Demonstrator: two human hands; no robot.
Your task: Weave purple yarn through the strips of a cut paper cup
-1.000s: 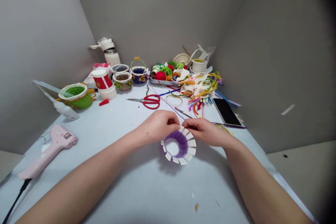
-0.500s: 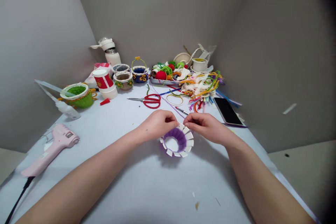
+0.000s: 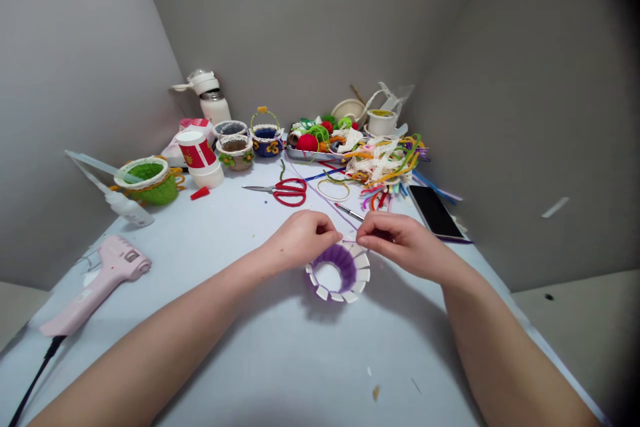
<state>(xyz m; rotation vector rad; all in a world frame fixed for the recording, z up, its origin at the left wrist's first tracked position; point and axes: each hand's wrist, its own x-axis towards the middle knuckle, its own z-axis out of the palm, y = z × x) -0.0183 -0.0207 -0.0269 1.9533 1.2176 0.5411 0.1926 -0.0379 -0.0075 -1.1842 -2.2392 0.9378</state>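
Observation:
A white paper cup (image 3: 358, 285) with its wall cut into strips stands near the middle of the table, purple yarn (image 3: 346, 265) woven round its inside. My left hand (image 3: 327, 235) pinches the far-left part of its rim. Just right of the rim, my right hand (image 3: 373, 235) is closed on a purple strand, which runs between the two hands over the strips. Beyond the hands, a thin purple strand trails back across the table. A pen-like tool (image 3: 349, 211) lies behind my right hand.
Red-handled scissors (image 3: 290, 192) and a yellow ring (image 3: 334, 189) lie behind the hands. A pink glue gun (image 3: 95, 283) is at left, a phone (image 3: 436, 212) at right. Finished baskets (image 3: 236, 153), stacked cups (image 3: 200, 159) and a yarn tray (image 3: 313, 156) stand at the back.
My right hand has moved slightly right, away from the rim, and a strand now shows between the hands. My left hand has hardly moved.

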